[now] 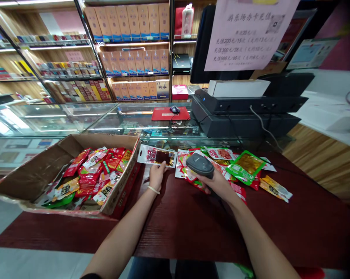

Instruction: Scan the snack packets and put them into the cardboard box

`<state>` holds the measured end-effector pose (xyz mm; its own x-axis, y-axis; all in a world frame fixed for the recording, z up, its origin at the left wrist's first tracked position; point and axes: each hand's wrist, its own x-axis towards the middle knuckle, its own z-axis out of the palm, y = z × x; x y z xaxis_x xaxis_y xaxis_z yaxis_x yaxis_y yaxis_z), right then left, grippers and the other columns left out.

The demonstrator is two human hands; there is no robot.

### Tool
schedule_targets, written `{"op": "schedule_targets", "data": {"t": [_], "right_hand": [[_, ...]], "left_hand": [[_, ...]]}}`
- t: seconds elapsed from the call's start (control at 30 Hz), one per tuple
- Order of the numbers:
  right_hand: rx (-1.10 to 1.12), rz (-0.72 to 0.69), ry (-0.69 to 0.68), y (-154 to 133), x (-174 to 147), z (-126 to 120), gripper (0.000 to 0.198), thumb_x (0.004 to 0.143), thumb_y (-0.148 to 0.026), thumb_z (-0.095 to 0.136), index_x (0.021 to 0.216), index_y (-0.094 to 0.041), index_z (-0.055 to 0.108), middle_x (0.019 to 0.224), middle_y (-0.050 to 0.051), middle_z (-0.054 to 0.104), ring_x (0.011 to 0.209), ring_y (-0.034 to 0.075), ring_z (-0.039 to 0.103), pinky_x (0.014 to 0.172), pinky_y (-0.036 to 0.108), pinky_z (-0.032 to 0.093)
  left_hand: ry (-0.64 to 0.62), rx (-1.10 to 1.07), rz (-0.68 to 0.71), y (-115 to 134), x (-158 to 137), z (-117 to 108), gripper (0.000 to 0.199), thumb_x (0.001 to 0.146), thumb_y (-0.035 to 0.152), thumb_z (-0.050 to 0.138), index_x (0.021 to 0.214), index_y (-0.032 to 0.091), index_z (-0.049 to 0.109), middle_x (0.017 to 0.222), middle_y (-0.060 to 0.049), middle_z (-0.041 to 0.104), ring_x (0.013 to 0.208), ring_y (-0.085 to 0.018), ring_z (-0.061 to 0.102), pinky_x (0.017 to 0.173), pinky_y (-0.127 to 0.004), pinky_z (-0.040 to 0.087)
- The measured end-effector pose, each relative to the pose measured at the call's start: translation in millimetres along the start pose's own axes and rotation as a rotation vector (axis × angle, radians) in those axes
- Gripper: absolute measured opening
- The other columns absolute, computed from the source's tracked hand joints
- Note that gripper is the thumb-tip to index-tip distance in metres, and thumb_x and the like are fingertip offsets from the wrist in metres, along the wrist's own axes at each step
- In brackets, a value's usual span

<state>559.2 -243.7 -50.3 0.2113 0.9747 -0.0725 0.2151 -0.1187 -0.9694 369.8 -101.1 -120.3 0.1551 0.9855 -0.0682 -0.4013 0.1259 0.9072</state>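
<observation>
My left hand (157, 176) pinches the lower edge of a white snack packet (151, 155) that has red print and a dark see-through window. My right hand (217, 184) is wrapped round the handle of a dark grey barcode scanner (200, 164), whose head points left toward that packet. Under and behind the scanner lies a heap of snack packets, among them a green one with a gold window (247, 167). A yellow packet (276, 188) rests at the heap's right side. To the left of my left hand stands an open cardboard box (55, 155) holding many red, white and yellow packets (90, 172).
The dark red wooden counter (175, 224) meets a glass display case (105, 120). A red mouse pad (160, 113) with a mouse (175, 110) lies on the glass. A black cash drawer (244, 122) and a monitor with a pink sign (244, 50) stand at the right. Boxed goods fill the shelves (134, 62).
</observation>
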Motion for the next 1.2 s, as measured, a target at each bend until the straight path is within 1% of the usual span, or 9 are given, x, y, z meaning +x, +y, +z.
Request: {"op": "schedule_targets", "data": {"t": [0.1,0.2,0.37,0.57,0.67,0.77,0.87,1.03,1.2], "right_hand": [[0.072,-0.016,0.054,1.7,1.9,-2.6,0.037,0.077,-0.056,0.073,0.084,-0.023,0.057,0.05,-0.003,0.056,0.036,0.014,0.051,0.035,0.026,0.04],[0.117,-0.052,0.109,4.1,2.9,-6.8,0.043,0.074,-0.059,0.075,0.068,-0.022,0.054,0.046,-0.001,0.055,0.035,0.013,0.049,0.036,0.026,0.039],[0.181,-0.075,0.123,6.9,3.4,-12.1,0.046,0.077,-0.058,0.073,0.058,-0.02,0.056,0.048,0.001,0.057,0.036,0.012,0.051,0.037,0.024,0.039],[0.176,-0.086,0.126,0.5,1.7,-9.7,0.043,0.072,-0.057,0.076,0.057,-0.022,0.058,0.051,0.002,0.059,0.038,0.015,0.053,0.037,0.027,0.041],[0.171,-0.089,0.126,-1.7,1.1,-8.8,0.042,0.072,-0.056,0.076,0.056,-0.022,0.058,0.05,0.002,0.058,0.037,0.015,0.052,0.037,0.027,0.041],[0.186,-0.082,0.142,0.4,2.3,-9.3,0.041,0.073,-0.055,0.076,0.058,-0.022,0.057,0.049,0.001,0.058,0.037,0.014,0.051,0.037,0.027,0.041],[0.22,-0.066,0.185,4.1,4.3,-12.3,0.039,0.072,-0.054,0.078,0.063,-0.022,0.057,0.051,0.0,0.058,0.036,0.014,0.051,0.036,0.027,0.041],[0.203,-0.094,0.258,4.6,3.7,-24.1,0.038,0.073,-0.052,0.077,0.065,-0.023,0.055,0.05,-0.001,0.058,0.037,0.013,0.05,0.036,0.026,0.04],[0.146,-0.094,0.394,-0.7,1.2,-40.3,0.036,0.073,-0.056,0.075,0.077,-0.025,0.057,0.054,0.0,0.06,0.038,0.016,0.052,0.036,0.029,0.041]], "left_hand": [[0.015,0.213,0.101,-0.4,-3.0,6.4,0.033,0.07,0.042,0.078,0.074,0.013,0.063,0.071,-0.004,0.068,0.076,-0.021,0.069,0.075,-0.033,0.055],[-0.051,0.286,0.283,18.9,-15.5,19.7,0.027,0.076,0.033,0.073,0.093,0.014,0.064,0.093,-0.008,0.073,0.089,-0.022,0.071,0.077,-0.032,0.055],[-0.128,0.385,0.473,106.9,-55.2,28.2,0.026,0.084,0.033,0.067,0.103,0.017,0.062,0.092,-0.007,0.074,0.081,-0.019,0.071,0.073,-0.028,0.054],[0.197,0.797,0.681,222.2,-73.8,-41.1,0.043,0.088,0.037,0.062,0.127,0.017,0.062,0.105,-0.009,0.075,0.09,-0.022,0.072,0.079,-0.03,0.054],[0.282,1.261,0.565,247.3,-67.2,-87.2,0.039,0.09,0.037,0.057,0.124,0.02,0.066,0.101,-0.008,0.077,0.097,-0.026,0.071,0.085,-0.034,0.052],[0.236,1.582,0.42,249.0,-64.9,-110.7,0.041,0.092,0.036,0.051,0.123,0.016,0.066,0.114,-0.014,0.074,0.109,-0.031,0.068,0.094,-0.041,0.05],[0.185,1.6,0.487,237.4,-69.5,-100.1,0.045,0.094,0.035,0.047,0.131,0.014,0.061,0.128,-0.015,0.067,0.118,-0.03,0.064,0.099,-0.04,0.048],[-0.12,1.398,0.689,200.0,-71.5,-38.4,0.032,0.093,0.033,0.052,0.117,0.022,0.071,0.112,-0.007,0.075,0.103,-0.028,0.069,0.094,-0.039,0.052],[-0.388,1.205,0.728,128.5,-56.1,26.3,0.028,0.091,0.029,0.057,0.115,0.024,0.071,0.111,-0.006,0.075,0.102,-0.026,0.069,0.094,-0.036,0.052]]}}
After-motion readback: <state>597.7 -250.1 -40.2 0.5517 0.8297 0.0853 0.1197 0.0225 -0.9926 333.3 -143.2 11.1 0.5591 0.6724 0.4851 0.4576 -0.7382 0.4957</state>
